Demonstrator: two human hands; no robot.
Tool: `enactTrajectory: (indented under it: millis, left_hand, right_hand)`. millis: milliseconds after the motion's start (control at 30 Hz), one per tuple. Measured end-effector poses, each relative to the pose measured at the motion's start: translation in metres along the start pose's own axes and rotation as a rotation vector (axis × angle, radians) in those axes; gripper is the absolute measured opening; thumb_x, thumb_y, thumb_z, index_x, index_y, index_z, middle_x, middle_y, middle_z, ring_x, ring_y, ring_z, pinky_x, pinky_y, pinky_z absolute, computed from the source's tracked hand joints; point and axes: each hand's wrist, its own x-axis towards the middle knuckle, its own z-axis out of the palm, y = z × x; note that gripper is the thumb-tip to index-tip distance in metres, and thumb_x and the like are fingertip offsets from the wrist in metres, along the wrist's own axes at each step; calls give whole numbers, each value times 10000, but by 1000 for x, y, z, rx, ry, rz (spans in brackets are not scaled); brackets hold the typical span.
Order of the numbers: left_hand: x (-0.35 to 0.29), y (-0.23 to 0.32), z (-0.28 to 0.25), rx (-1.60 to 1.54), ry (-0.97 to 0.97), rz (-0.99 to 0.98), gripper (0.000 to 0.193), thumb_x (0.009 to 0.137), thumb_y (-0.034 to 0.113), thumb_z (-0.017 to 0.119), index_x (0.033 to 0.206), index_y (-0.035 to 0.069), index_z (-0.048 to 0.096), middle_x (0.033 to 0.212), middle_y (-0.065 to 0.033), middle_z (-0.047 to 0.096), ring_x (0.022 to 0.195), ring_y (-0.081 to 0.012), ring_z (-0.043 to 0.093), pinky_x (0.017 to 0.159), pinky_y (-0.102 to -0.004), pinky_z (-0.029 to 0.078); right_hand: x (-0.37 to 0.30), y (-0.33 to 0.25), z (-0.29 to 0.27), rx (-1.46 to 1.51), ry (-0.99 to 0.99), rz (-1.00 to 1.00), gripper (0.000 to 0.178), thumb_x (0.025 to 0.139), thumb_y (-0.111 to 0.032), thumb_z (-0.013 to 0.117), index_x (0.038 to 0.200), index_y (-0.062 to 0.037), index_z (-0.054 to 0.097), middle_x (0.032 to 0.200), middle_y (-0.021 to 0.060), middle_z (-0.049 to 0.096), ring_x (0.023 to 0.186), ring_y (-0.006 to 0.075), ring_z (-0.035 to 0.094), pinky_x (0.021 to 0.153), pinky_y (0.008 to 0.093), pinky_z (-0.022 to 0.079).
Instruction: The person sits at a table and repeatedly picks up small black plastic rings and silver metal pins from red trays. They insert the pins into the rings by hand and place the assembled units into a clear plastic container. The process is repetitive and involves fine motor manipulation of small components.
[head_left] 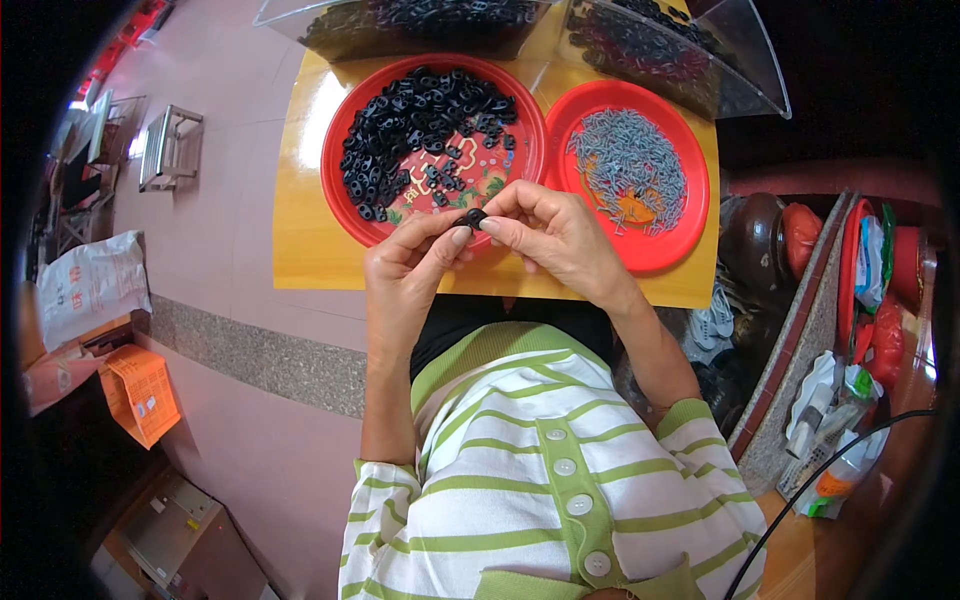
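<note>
Between the fingertips of both hands is a small black plastic part [469,219], held over the near rim of a red round tray [333,170]. My left hand [415,248] pinches it from the left with thumb and forefinger. From the other side my right hand [545,232] closes thumb and forefinger on it; whether a screw is also between those fingers is hidden. Many similar black plastic parts [420,115] with holes lie heaped in the tray. To its right, a smaller red plate [690,225] bears a spread of small grey screws [630,165].
Two clear bins, one on the left [420,28] and one on the right [650,55], stand at the back of the yellow table [300,245] with more black parts. A metal stool [170,148] is on the floor at left. Shelves with bags [840,420] flank me at right.
</note>
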Motion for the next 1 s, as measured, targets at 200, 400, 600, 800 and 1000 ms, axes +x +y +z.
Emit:
enactTrajectory:
  millis: [200, 400, 600, 800, 1000]
  left_hand:
    - [2, 0, 1, -28, -12, 10, 180, 859, 20, 615, 1022, -51, 639, 857, -64, 639, 744, -102, 624, 657, -203, 503]
    - [10, -6, -6, 52, -97, -3, 209, 849, 37, 627, 1043, -42, 637, 866, -92, 666, 723, -122, 629, 655, -231, 514]
    - [8, -5, 1, -35, -45, -29, 182, 863, 21, 606, 1022, -63, 633, 882, -96, 655, 741, -131, 640, 660, -226, 525]
    - [11, -17, 6, -573, 77, -96, 149, 871, 47, 591, 983, -42, 633, 917, -105, 659, 789, -154, 638, 669, -272, 532]
    - [9, -16, 16, -730, 138, -183, 149, 881, 93, 577, 992, 6, 627, 945, -67, 649, 818, -131, 613, 770, -289, 500]
  right_hand:
    - [1, 0, -1, -14, -59, 13, 146, 897, -153, 593, 917, -8, 587, 729, -18, 587, 524, 11, 463, 457, 167, 371]
    - [3, 5, 0, 8, -77, 0, 141, 905, -154, 581, 905, -13, 587, 708, -22, 576, 515, 9, 460, 452, 167, 364]
    - [2, 2, 0, 63, -55, 25, 155, 908, -172, 581, 915, -17, 590, 720, -27, 586, 527, 3, 463, 454, 166, 368]
    - [5, -2, 12, -273, 183, -279, 200, 814, -104, 659, 983, -22, 591, 796, 56, 602, 655, 108, 571, 542, 251, 466]
    - [9, 3, 16, -459, 308, -565, 319, 732, -98, 710, 1026, -55, 593, 911, 93, 545, 784, 220, 581, 660, 327, 500]
